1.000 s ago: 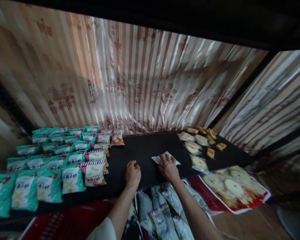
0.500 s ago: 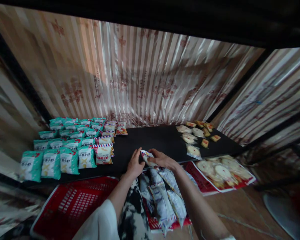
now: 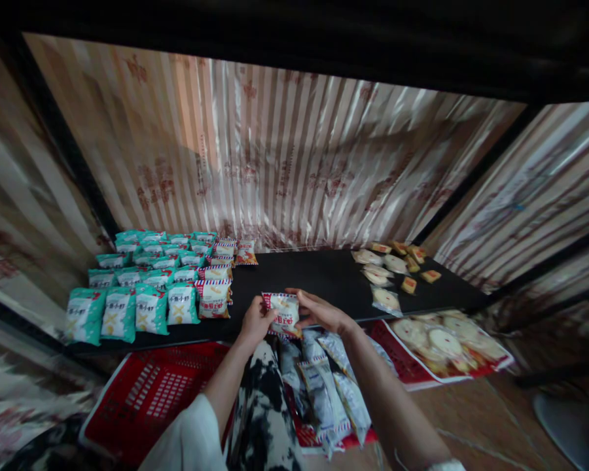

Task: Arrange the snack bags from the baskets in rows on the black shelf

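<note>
Between my hands, at the shelf's front edge, a small red-and-white snack bag (image 3: 283,315) is held upright with its printed front toward me. My left hand (image 3: 258,320) pinches its left side, while my right hand (image 3: 324,311) grips its right side. Left of them on the black shelf (image 3: 294,271) stand matching red-and-white snack bags (image 3: 214,299) in a row. Beside that row, several columns of teal snack bags (image 3: 182,303) stand. Below my hands, a red basket holds several silvery snack bags (image 3: 321,392) with striped edges.
An overturned-looking red basket (image 3: 169,389) is at lower left. On the shelf's right lie flat round packets (image 3: 385,299) and small yellow packets (image 3: 408,284). Another red basket (image 3: 422,383) of round packets is at right. A black upper shelf (image 3: 294,52) hangs overhead.
The snack bag has been turned from lying tilted to upright, its printed front now facing me. Both hands have shifted to its sides. The whole view has moved slightly.
</note>
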### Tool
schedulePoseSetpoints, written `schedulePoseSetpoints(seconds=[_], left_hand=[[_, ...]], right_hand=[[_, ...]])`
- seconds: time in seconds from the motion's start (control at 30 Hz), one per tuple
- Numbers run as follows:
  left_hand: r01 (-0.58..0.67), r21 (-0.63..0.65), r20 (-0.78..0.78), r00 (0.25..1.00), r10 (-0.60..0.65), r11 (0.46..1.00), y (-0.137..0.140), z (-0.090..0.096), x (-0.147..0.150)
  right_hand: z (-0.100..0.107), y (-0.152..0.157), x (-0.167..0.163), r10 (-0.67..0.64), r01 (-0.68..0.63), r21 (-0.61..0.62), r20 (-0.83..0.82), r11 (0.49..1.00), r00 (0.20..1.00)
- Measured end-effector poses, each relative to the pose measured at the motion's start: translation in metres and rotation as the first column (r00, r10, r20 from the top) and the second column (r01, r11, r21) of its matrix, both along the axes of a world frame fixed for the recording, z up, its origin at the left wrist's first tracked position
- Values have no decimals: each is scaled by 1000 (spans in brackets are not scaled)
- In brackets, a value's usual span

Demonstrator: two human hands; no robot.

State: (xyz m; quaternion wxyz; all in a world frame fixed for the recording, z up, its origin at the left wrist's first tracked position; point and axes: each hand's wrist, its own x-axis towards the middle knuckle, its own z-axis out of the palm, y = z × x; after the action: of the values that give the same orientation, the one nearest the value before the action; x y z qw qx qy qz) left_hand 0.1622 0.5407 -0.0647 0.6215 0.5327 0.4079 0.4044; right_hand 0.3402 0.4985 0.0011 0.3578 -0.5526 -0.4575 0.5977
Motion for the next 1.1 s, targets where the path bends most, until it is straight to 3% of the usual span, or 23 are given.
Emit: schedulePoseSetpoints(seconds=[0.27, 0.43, 0.6, 0.83, 1.1], left_hand=[[-208, 37, -242, 947, 210, 977, 10, -15, -4], [-219, 62, -305, 925, 228, 974, 10, -13, -1], [-211, 62, -282, 934, 220, 976, 10, -1, 2], [-216, 190, -381, 883, 275, 958, 13, 9, 3], [-165, 301, -479, 825, 299, 939, 42, -6, 12]], right_hand=[[-21, -4, -1, -21, 18, 53, 62, 998, 998], [-34, -4, -5, 10, -13, 125, 30, 992, 1000], [-37, 5, -11, -80, 61, 180, 98, 982, 992], [-57, 46, -11, -229, 179, 244, 193, 953, 954], [-84, 114, -18, -305, 202, 319, 315, 926, 899]])
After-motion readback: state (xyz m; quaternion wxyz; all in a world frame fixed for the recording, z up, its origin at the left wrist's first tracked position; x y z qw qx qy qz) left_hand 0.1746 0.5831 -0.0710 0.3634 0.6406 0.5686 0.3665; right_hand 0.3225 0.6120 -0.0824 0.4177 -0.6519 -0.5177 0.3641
